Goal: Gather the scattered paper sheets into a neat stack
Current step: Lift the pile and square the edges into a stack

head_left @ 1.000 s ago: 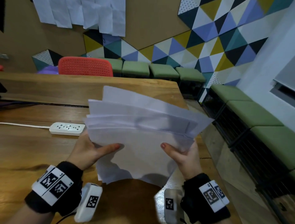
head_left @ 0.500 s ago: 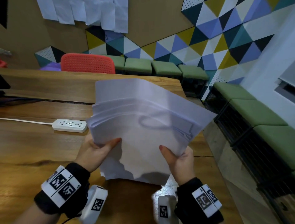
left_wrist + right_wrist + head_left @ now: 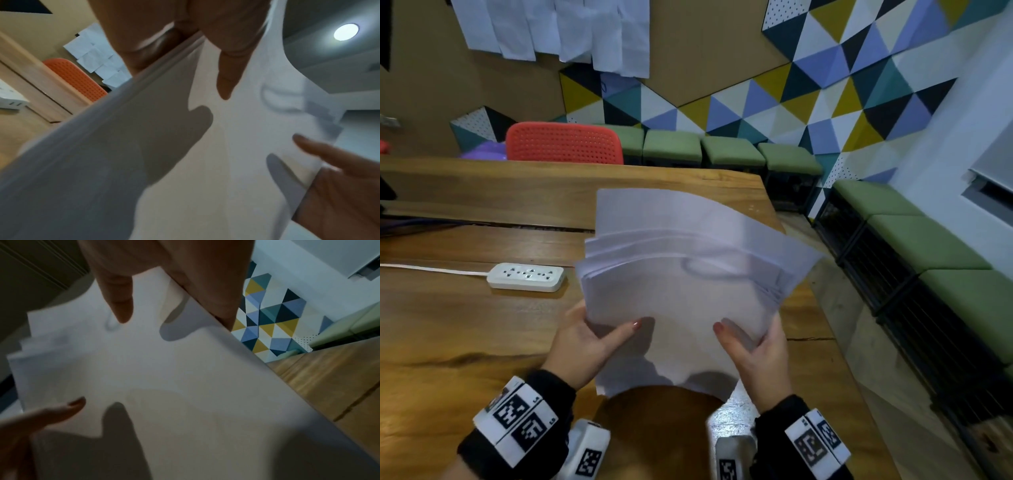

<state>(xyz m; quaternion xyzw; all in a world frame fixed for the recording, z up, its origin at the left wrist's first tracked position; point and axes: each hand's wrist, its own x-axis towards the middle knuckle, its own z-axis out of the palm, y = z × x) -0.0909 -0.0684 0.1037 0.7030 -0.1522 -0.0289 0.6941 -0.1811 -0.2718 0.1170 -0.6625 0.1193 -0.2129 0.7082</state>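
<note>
A bundle of white paper sheets (image 3: 681, 291) is held up above the wooden table (image 3: 448, 325), tilted towards me. Its far edges are fanned and uneven. My left hand (image 3: 589, 342) grips the bundle's left side, thumb on the front face and fingers behind. My right hand (image 3: 756, 346) grips the right side in the same way. In the left wrist view the sheets (image 3: 185, 162) fill the frame with my left hand (image 3: 195, 40) on top. The right wrist view shows the sheets (image 3: 164, 378) under my right hand (image 3: 164, 280). A faint curved mark shows through the top sheet.
A white power strip (image 3: 526, 277) with its cable lies on the table to the left of the sheets. A red chair (image 3: 565, 142) stands behind the table. Green benches (image 3: 914, 240) run along the patterned wall on the right. More papers (image 3: 558, 31) hang on the back wall.
The fanned sheets have drawn closer together into a tighter bundle. Both hands have kept their grip and shifted slightly up and right.
</note>
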